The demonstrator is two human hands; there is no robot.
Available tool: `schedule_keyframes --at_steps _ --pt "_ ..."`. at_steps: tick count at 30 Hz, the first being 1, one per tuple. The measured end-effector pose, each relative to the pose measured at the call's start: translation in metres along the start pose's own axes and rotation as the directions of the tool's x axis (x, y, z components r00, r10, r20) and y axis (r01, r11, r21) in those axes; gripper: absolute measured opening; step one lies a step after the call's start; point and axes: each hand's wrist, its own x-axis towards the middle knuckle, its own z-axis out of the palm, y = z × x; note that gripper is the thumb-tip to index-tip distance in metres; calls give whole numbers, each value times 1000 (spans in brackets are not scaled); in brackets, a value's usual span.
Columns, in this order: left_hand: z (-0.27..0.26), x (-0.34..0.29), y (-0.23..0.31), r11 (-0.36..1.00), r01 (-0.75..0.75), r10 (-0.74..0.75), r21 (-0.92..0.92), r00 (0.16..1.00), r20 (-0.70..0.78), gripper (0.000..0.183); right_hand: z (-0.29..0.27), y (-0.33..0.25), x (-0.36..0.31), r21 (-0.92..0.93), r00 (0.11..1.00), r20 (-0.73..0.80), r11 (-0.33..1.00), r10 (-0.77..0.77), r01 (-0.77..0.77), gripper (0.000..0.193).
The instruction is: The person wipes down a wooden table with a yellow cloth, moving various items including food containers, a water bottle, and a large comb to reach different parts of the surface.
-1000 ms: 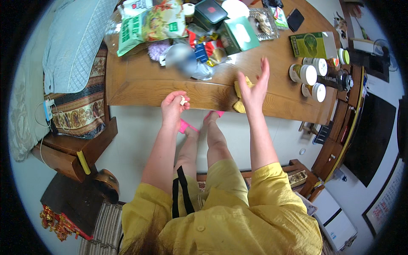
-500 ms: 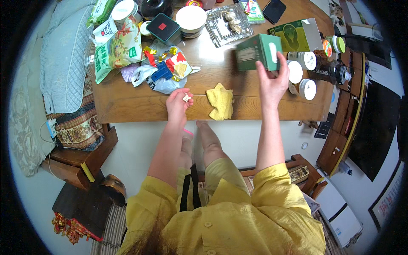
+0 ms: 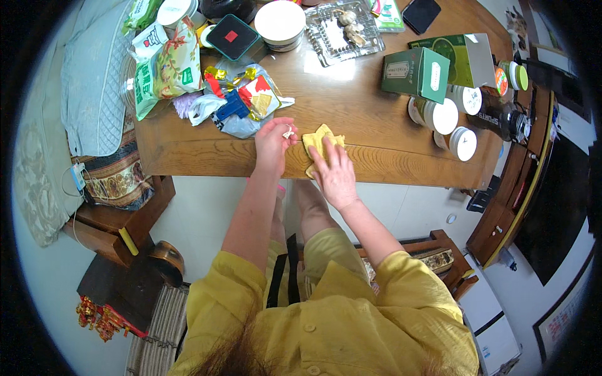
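Note:
My left hand (image 3: 272,145) is closed near the table's front edge, with a small crumpled white scrap (image 3: 288,133) showing between its fingers; its exact kind is unclear. Just to the right, my right hand (image 3: 335,174) rests on a folded yellow cloth (image 3: 318,136), fingers stretched out and apart over it. The cloth lies close to the table's near edge, partly covered by that hand. A green box (image 3: 414,74) stands farther right, tilted against a larger green carton (image 3: 463,59). Beyond my left hand is a heap of plastic bags and wrappers (image 3: 244,103).
White-lidded jars (image 3: 463,144) and a black bottle (image 3: 501,119) stand at the table's right end. Toward the back are a clear plastic tray (image 3: 345,34) with garlic, a white tub (image 3: 279,25), a dark square tin (image 3: 233,37), a green snack bag (image 3: 169,72) and a phone (image 3: 421,15).
My right hand has let go of the green box, now standing by the larger carton, and has moved left onto the yellow cloth. My left hand has shifted slightly right, still holding the scrap.

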Motion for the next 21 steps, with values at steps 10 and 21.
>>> schedule_keyframes --at_steps 10,21 --pt "-41 -6 -9 999 47 -49 -19 994 -101 18 2 31 158 252 945 -324 958 -49 136 44" --pt "-82 1 -16 997 75 -78 -21 953 -294 18 10 43 90 -123 953 35 945 -302 304 53"
